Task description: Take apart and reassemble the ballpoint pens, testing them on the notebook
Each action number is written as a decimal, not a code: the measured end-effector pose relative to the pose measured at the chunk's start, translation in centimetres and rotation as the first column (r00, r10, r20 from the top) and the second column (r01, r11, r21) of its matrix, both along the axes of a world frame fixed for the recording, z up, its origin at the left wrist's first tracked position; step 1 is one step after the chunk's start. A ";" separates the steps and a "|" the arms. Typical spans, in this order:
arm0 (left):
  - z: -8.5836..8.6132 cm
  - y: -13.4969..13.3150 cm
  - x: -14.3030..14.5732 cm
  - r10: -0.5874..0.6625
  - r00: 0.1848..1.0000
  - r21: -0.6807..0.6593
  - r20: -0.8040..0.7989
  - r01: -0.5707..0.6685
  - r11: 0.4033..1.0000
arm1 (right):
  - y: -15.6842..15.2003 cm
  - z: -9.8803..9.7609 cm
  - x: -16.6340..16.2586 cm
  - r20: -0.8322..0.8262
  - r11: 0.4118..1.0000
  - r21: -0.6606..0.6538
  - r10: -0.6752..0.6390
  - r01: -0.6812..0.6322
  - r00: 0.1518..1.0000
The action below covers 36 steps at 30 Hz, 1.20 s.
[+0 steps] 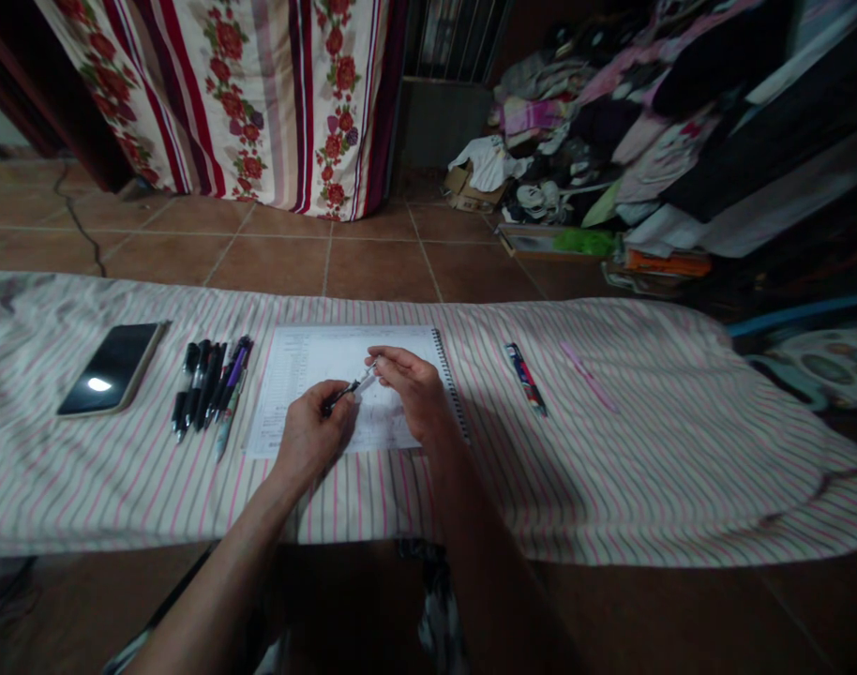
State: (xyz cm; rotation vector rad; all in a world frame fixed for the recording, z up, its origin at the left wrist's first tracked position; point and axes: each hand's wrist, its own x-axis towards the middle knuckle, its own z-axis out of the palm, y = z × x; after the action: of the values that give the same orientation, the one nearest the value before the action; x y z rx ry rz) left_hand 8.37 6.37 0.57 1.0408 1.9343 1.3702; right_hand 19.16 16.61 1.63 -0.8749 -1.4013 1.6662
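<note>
Both my hands meet over a spiral notebook (308,361) that lies open on a striped cloth. My left hand (308,436) is closed round the dark end of a pen (350,388). My right hand (413,384) pinches the pen's clear, light end. The pen is held just above the page, slanting up to the right. Left of the notebook lies a row of several pens (210,386), side by side.
A dark smartphone (112,367) lies at the far left of the striped cloth (646,450). A dark patterned pen (525,377) and a pink pen (587,375) lie right of the notebook. Beyond are tiled floor, a floral curtain (260,94) and a heap of clothes (611,122).
</note>
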 end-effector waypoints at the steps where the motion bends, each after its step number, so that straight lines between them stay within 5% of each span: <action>1: 0.0 0.0 0.0 0.001 1.000 0.001 0.001 -0.001 1.000 | 0.0 0.0 0.0 0.001 1.000 0.012 -0.002 0.002 1.000; 36: 0.6 0.2 0.1 0.018 0.995 0.018 0.103 -0.020 1.000 | -0.3 -0.3 -0.2 0.026 0.997 0.077 0.000 -0.002 1.000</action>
State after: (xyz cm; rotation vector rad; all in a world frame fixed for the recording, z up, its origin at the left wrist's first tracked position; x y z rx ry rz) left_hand 8.51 6.52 1.15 0.9443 1.8636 1.4269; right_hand 18.93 16.34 1.32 -0.8550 -1.4739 1.5961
